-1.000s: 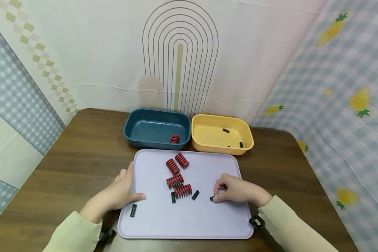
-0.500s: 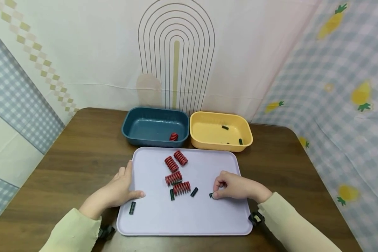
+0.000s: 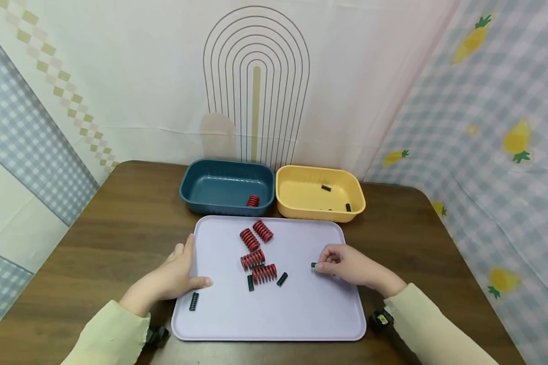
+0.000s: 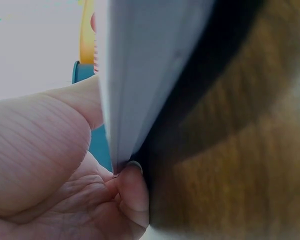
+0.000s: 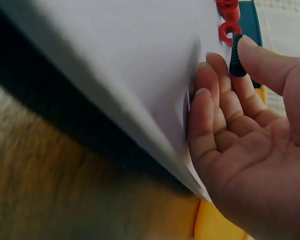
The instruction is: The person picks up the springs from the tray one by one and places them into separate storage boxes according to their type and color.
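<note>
In the head view my left hand [image 3: 172,278] holds the left rim of the lilac tray [image 3: 301,317], its thumb over the top and its fingers along the outer side. My right hand [image 3: 350,266] pinches a small dark green spring [image 5: 237,56] between thumb and index finger, just over the tray's right part. The fingers cover some of that spring in the head view. Several large red springs [image 3: 264,274] lie mid-tray. Around them are small dark springs [image 3: 281,279], one partly hidden under the red ones. Another small dark spring [image 3: 194,301] lies near my left thumb.
Behind the tray stand a blue bin [image 3: 226,209] with a red spring [image 3: 253,201] inside and a yellow bin [image 3: 317,213] holding several small dark springs. All rest on a brown wooden table [image 3: 132,218]. Printed cloth hangs at the back and sides.
My right hand has moved slightly away from me and to the right, taking the small green spring along from its spot on the tray. The left hand stays on the rim.
</note>
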Tool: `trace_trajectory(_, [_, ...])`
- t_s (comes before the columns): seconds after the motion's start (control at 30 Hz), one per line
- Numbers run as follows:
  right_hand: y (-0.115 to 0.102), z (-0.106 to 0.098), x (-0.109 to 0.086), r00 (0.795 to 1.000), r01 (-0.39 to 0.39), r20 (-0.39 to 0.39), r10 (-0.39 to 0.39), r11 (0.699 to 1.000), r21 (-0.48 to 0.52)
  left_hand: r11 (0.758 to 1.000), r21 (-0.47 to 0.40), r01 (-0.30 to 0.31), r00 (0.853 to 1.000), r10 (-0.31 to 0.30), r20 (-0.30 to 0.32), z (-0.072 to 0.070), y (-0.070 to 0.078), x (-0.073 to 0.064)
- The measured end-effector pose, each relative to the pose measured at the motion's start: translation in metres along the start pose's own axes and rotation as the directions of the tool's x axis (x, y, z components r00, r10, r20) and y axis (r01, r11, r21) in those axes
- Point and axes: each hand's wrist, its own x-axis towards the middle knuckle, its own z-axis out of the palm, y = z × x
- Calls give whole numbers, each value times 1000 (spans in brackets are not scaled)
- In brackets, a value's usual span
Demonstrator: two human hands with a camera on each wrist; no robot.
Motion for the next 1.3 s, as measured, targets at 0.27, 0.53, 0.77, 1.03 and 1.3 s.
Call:
trace_trajectory(0.27, [-5, -20, -1, 987, 28, -160, -28, 1000, -7, 1000, 0, 2, 1000, -2, -11, 2, -2, -2])
trace_trajectory(0.53, [-23, -39, 4, 939, 96, -327, -111, 993, -63, 1000, -10, 6, 1000, -6, -6, 1, -1, -1])
trace_trajectory(0.77, [-28, -49, 9, 902, 127, -398, -166, 984, -121, 1000, -14, 5, 1000, -6, -16, 3, 1, 0])
trace_trajectory(1.03, [-24, -54, 16, 876, 123, -449, -174, 982, -140, 1000, -10, 7, 1000, -7, -13, 4, 1, 0])
trace_trajectory(1.3, [-25, -57, 26, 824, 115, -540, -174, 983, -141, 1000, -4, -2, 1000, 2, -26, 2, 0, 1])
